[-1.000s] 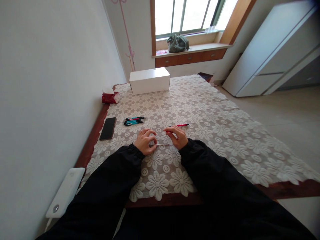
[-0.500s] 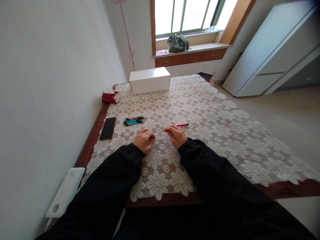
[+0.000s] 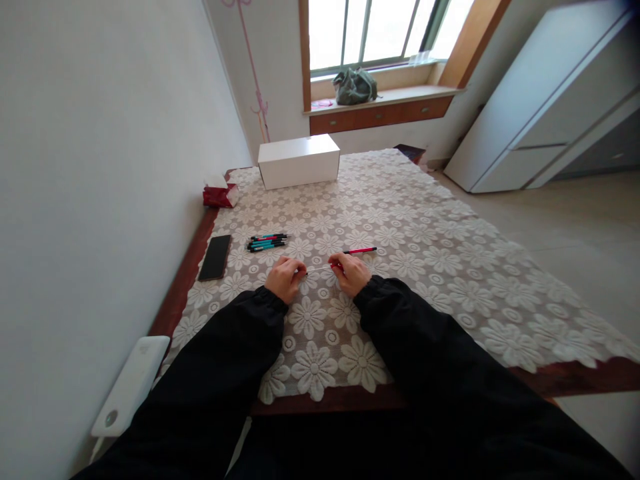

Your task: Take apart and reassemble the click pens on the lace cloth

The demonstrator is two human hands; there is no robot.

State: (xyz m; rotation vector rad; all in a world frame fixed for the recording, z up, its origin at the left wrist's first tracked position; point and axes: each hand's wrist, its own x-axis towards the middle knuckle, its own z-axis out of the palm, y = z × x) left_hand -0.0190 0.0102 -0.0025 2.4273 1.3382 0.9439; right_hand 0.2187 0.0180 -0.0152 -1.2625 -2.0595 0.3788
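Observation:
My left hand (image 3: pixel 285 279) is closed in a pinch at the left end of a thin pale pen refill (image 3: pixel 319 269), where a small dark tip shows at the fingertips. The refill's other end meets my right hand (image 3: pixel 353 275), whose thumb and finger are pinched together with a bit of red showing between them. Just beyond the right hand, a red pen barrel (image 3: pixel 361 251) with a dark end lies on the lace tablecloth (image 3: pixel 314 370). Farther left rests a bunch of several teal, black and red pens (image 3: pixel 267 244).
A dark phone (image 3: pixel 215 257) lies near the table's left edge, with a red tissue pack (image 3: pixel 220 195) behind it. At the far end stands a white box (image 3: pixel 299 162). A white power strip (image 3: pixel 131 387) is by the wall at lower left.
The pale refill now shows stretched between both hands. My left fingers have come up and closed around its tip, and my right fingertips have shifted slightly, showing more of the red barrel.

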